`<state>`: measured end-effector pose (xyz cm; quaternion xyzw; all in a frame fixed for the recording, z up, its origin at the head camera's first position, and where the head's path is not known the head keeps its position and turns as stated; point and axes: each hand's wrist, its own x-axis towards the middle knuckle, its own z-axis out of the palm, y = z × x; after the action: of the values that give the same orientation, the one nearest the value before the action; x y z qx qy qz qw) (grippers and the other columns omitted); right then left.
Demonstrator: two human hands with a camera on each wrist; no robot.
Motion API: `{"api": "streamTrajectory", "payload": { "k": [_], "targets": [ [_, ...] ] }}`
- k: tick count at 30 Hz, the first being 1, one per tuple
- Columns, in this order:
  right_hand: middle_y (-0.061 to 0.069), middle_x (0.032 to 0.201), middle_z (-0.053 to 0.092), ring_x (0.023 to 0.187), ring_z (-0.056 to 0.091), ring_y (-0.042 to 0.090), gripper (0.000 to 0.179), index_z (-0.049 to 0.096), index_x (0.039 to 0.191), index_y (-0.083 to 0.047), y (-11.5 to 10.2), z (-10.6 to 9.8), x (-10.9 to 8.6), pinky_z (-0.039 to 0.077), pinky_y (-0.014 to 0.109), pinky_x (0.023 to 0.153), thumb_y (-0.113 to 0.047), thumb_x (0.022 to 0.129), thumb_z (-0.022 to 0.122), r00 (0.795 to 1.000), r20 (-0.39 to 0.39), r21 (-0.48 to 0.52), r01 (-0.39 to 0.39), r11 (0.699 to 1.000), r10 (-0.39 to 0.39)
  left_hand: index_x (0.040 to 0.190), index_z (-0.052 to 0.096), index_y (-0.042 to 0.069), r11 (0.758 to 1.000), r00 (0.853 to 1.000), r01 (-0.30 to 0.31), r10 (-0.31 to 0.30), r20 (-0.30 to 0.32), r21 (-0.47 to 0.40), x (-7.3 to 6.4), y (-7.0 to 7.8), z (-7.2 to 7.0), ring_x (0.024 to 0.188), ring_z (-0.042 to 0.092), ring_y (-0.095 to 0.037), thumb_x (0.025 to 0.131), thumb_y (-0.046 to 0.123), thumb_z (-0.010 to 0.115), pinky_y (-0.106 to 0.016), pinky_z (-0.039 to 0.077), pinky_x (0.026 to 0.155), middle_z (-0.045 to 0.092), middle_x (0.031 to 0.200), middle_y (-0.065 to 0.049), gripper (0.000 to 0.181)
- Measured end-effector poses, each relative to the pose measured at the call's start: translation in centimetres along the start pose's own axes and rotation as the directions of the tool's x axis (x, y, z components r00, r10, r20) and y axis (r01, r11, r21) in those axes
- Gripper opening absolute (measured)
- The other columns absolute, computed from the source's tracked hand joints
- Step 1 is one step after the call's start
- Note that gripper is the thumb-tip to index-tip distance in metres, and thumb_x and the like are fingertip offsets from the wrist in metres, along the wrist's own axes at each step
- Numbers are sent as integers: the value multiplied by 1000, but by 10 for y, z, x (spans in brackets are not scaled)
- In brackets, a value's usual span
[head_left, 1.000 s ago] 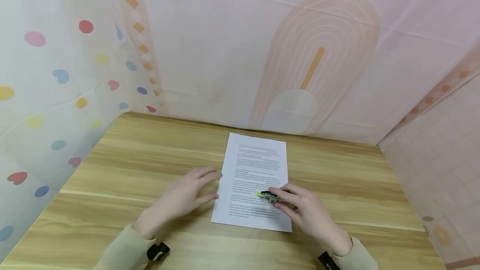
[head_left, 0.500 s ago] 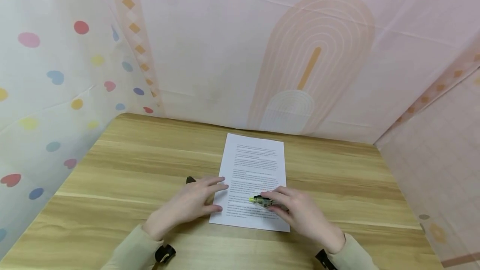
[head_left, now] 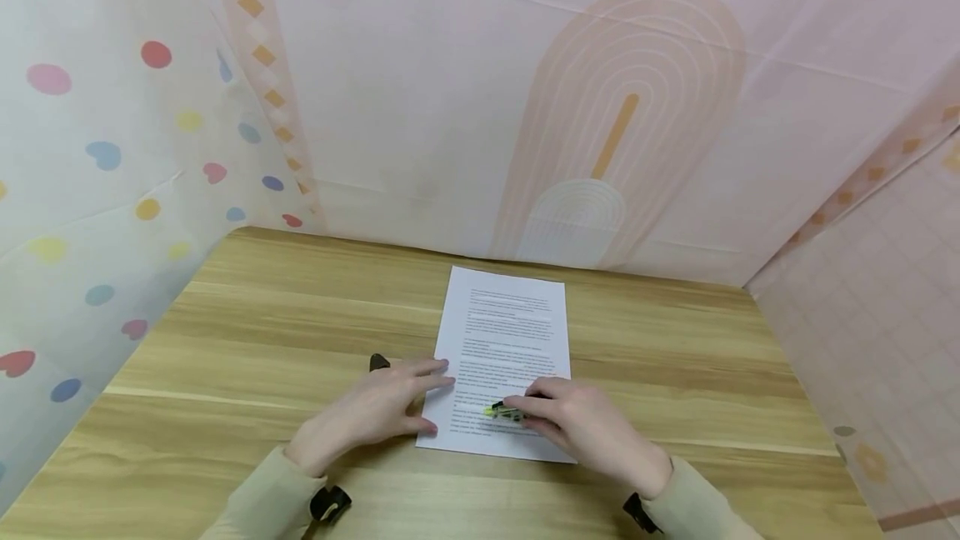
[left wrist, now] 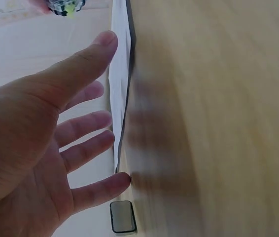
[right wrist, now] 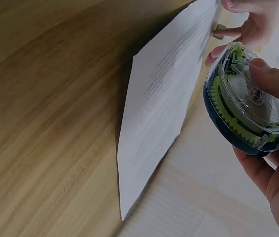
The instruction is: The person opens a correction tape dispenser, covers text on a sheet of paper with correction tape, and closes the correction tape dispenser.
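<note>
A printed sheet of paper lies on the wooden table. My right hand grips a correction tape dispenser over the sheet's lower part. In the right wrist view the dispenser shows a clear case, a dark green rim and yellow-green gears, with the thumb on its side. Whether its tip touches the paper cannot be told. My left hand has its fingers spread, fingertips at the sheet's left edge. Beyond that hand sits a small dark translucent cap, also visible below the little finger in the left wrist view.
The wooden table extends to both sides of the sheet. Patterned cloth hangs along the table's back edge, and dotted cloth hangs at the left. Each wrist wears a black strap.
My right hand has moved left and slightly nearer with the correction tape dispenser. My left hand has come right and down onto the sheet's edge, and the dark cap has come into view.
</note>
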<state>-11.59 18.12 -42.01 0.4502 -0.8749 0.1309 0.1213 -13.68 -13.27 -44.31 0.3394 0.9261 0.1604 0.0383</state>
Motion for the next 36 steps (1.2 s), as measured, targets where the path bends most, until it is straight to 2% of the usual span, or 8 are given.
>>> {"api": "streamTrajectory", "payload": {
  "k": [6, 16, 26, 36],
  "targets": [
    [-10, 98, 72, 79, 61, 0, 30, 79, 120, -26, 0, 5, 6, 49, 9, 69, -19, 90, 83, 999, 35, -27, 31, 999, -30, 134, 71, 10, 1000, 1000, 7, -7, 17, -5, 0, -1, 2, 139, 61, -38, 84, 35, 87, -54, 53, 113, 62, 152, -15, 58],
    [-10, 92, 65, 72, 51, -2, 30, 78, 120, -29, -3, 7, 13, 37, 5, 61, -19, 93, 81, 993, 110, -23, -27, 999, 29, 129, 74, 11, 1000, 999, 10, -11, 46, 10, 1, 3, 2, 136, 64, -37, 83, 35, 89, -53, 55, 110, 65, 149, -16, 54],
    [-9, 92, 64, 74, 52, 0, 28, 78, 119, -30, -2, 7, 15, 42, 8, 63, -18, 94, 79, 985, 175, -22, 4, 1000, 0, 128, 75, 12, 1000, 999, 4, -4, 43, 6, 3, 3, 3, 135, 65, -37, 82, 35, 89, -53, 56, 109, 65, 148, -15, 54],
    [-10, 90, 62, 76, 53, 2, 25, 78, 116, -29, -1, 4, 16, 46, 11, 66, -16, 96, 77, 981, 192, -41, 4, 999, 4, 128, 75, 12, 1000, 999, 13, -13, 46, -3, 2, 4, 2, 136, 64, -37, 82, 35, 89, -53, 55, 110, 65, 148, -15, 53]
  ]
}}
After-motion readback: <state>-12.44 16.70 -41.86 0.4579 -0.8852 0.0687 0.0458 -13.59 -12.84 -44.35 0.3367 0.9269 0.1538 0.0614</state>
